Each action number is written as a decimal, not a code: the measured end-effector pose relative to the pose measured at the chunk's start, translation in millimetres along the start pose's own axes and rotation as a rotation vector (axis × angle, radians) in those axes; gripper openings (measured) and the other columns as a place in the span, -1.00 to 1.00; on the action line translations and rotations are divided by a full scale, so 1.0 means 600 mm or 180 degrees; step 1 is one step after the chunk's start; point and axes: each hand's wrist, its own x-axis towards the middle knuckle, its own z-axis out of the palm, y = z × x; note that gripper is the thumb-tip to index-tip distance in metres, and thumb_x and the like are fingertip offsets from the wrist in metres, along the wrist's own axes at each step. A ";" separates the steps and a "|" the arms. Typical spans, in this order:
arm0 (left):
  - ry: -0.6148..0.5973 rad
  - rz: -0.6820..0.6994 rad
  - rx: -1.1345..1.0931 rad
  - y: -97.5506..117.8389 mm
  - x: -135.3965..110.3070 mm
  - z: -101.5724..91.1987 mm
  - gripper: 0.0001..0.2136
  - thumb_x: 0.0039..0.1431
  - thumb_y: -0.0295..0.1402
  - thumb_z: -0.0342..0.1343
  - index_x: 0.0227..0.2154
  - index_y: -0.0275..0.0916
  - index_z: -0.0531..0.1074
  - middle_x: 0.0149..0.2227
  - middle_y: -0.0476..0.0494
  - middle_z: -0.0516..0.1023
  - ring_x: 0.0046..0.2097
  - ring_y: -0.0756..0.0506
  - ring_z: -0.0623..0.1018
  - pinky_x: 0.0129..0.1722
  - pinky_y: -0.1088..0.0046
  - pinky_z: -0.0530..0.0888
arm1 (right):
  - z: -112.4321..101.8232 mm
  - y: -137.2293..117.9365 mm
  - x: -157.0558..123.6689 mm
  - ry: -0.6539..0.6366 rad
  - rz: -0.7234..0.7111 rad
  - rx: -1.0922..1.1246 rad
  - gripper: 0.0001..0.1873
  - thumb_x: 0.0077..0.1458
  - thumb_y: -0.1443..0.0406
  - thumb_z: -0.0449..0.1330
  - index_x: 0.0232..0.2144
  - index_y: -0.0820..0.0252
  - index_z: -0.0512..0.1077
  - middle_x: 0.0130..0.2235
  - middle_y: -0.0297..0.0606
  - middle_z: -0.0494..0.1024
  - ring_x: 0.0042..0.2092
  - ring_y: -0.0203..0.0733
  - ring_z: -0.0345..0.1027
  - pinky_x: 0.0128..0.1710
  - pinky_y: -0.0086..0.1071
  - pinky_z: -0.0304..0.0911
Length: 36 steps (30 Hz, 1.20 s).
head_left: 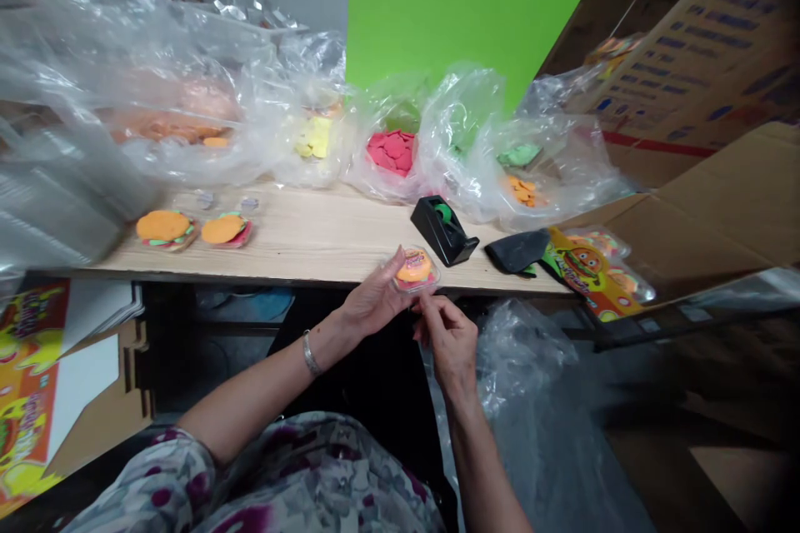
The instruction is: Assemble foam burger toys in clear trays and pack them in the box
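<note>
A clear plastic case with an orange-topped toy burger inside [415, 266] is held at the centre of the frame, over the front edge of a pale wood-grain table [312, 225]. It is gripped by the left hand [378, 298], the thumb being laid along its upper left side. The fingertips of the right hand [451, 346] are gathered close together at the case's lower edge; whether anything is pinched between them cannot be told. Just above and to the right, a black tape dispenser [441, 235] fitted with a green roll [442, 213] is seen on the table. Left of centre, two more orange-topped burgers [166, 226] [226, 229] are set side by side in clear cases. Along the upper middle, pink pieces [392, 151], yellow pieces [314, 138], green pieces [518, 155] and orange pieces [523, 191] are contained in clear plastic bags. At the right, filled cases are partly covered by a printed orange-and-yellow carton [581, 265], beside which a dark cloth-like item [517, 251] is placed.
</note>
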 end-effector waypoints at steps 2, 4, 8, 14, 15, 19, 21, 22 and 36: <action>-0.0036 0.0168 0.0225 -0.001 -0.004 0.003 -0.66 0.06 -0.21 0.20 -0.17 -0.34 0.40 -0.25 -0.21 0.50 -0.26 -0.07 0.50 -0.30 0.49 0.41 | 0.002 -0.004 0.001 0.0011 -0.0034 -0.0039 -0.65 0.10 0.07 0.13 -0.54 0.21 0.41 -0.65 -0.43 0.31 -0.62 -0.40 0.12 -0.60 -0.50 0.05; -0.0031 0.0273 0.0421 -0.004 -0.005 0.004 -0.66 -0.03 -0.32 0.28 -0.19 -0.33 0.40 -0.28 -0.17 0.50 -0.31 -0.03 0.49 -0.39 0.54 0.37 | 0.005 -0.007 0.001 0.0005 -0.0064 -0.0085 -0.63 0.11 0.07 0.13 -0.57 0.21 0.40 -0.65 -0.42 0.31 -0.61 -0.40 0.12 -0.58 -0.50 0.06; 0.0127 0.0176 0.0633 -0.011 -0.002 -0.001 -0.73 -0.07 -0.41 0.27 -0.27 -0.35 0.43 -0.38 -0.13 0.50 -0.44 0.03 0.44 -0.51 0.57 0.30 | 0.010 -0.008 0.002 -0.0026 -0.0015 -0.0161 -0.61 0.10 0.06 0.12 -0.57 0.23 0.42 -0.65 -0.40 0.32 -0.60 -0.38 0.14 -0.57 -0.49 0.08; 0.0048 -0.0008 0.0592 -0.009 -0.005 -0.013 -0.70 0.00 -0.30 0.24 -0.22 -0.34 0.43 -0.34 -0.19 0.52 -0.43 -0.02 0.49 -0.54 0.55 0.32 | 0.014 0.001 0.004 -0.0160 0.0229 -0.0085 -0.58 0.08 0.01 0.13 -0.56 0.24 0.45 -0.72 -0.40 0.30 -0.64 -0.38 0.11 -0.60 -0.48 0.06; 0.0025 -0.0013 0.0510 -0.008 -0.006 -0.014 -0.66 0.01 -0.24 0.24 -0.19 -0.33 0.42 -0.33 -0.20 0.53 -0.39 -0.05 0.51 -0.52 0.55 0.35 | 0.014 0.002 0.005 -0.0163 0.0203 -0.0028 -0.57 0.08 0.01 0.13 -0.57 0.23 0.45 -0.71 -0.40 0.31 -0.63 -0.38 0.12 -0.59 -0.48 0.07; -0.0027 0.0076 0.0381 -0.002 -0.011 -0.012 -0.56 -0.07 -0.17 0.29 -0.15 -0.32 0.40 -0.28 -0.22 0.53 -0.32 -0.08 0.53 -0.49 0.55 0.41 | 0.018 0.006 0.008 -0.0105 0.0172 0.0066 -0.55 0.09 0.01 0.11 -0.60 0.23 0.42 -0.69 -0.38 0.33 -0.62 -0.37 0.14 -0.58 -0.48 0.08; -0.0084 -0.0007 0.0613 -0.002 -0.012 -0.008 -0.61 -0.08 -0.28 0.31 -0.19 -0.36 0.42 -0.31 -0.21 0.53 -0.42 -0.03 0.50 -0.56 0.56 0.39 | 0.019 0.008 0.008 -0.0120 0.0168 0.0054 -0.56 0.10 0.01 0.11 -0.58 0.23 0.43 -0.69 -0.39 0.33 -0.62 -0.38 0.14 -0.58 -0.49 0.07; -0.0095 -0.0050 0.0722 -0.002 -0.011 -0.006 -0.65 -0.07 -0.33 0.30 -0.22 -0.37 0.44 -0.32 -0.21 0.53 -0.47 0.00 0.48 -0.60 0.57 0.38 | 0.019 0.009 0.008 -0.0131 0.0165 0.0051 -0.57 0.10 0.01 0.11 -0.57 0.23 0.44 -0.69 -0.39 0.33 -0.62 -0.38 0.14 -0.58 -0.49 0.08; 0.0203 0.0060 0.0671 0.001 -0.006 -0.009 -0.69 0.02 -0.36 0.23 -0.15 -0.34 0.43 -0.22 -0.26 0.55 -0.21 -0.13 0.56 -0.22 0.42 0.47 | 0.000 0.012 0.006 0.0278 -0.0264 -0.0899 -0.51 0.09 0.04 0.13 -0.73 0.21 0.36 -0.69 -0.36 0.31 -0.64 -0.38 0.14 -0.59 -0.46 0.11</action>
